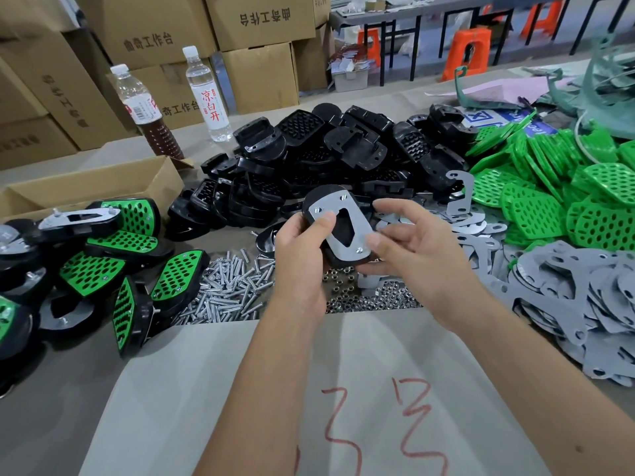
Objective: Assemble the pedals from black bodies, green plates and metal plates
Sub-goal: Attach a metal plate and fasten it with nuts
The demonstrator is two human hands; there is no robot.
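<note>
My left hand (298,249) grips a black pedal body (323,197) with a metal plate (343,228) laid on its upturned side, thumb pressing the plate's left edge. Screw ends show at the plate's corners. My right hand (409,242) holds the pedal's lower right end, fingers curled around it. Behind lies a heap of black bodies (330,156). Green plates (556,187) are piled at the right, grey metal plates (584,304) at the near right. Finished pedals (113,262) with green faces lie at the left.
Loose screws (226,290) and nuts (364,297) lie on the table under my hands. An open cardboard box (103,187) and two bottles (206,94) stand at the back left. A grey sheet with red marks (343,407) covers the near table edge.
</note>
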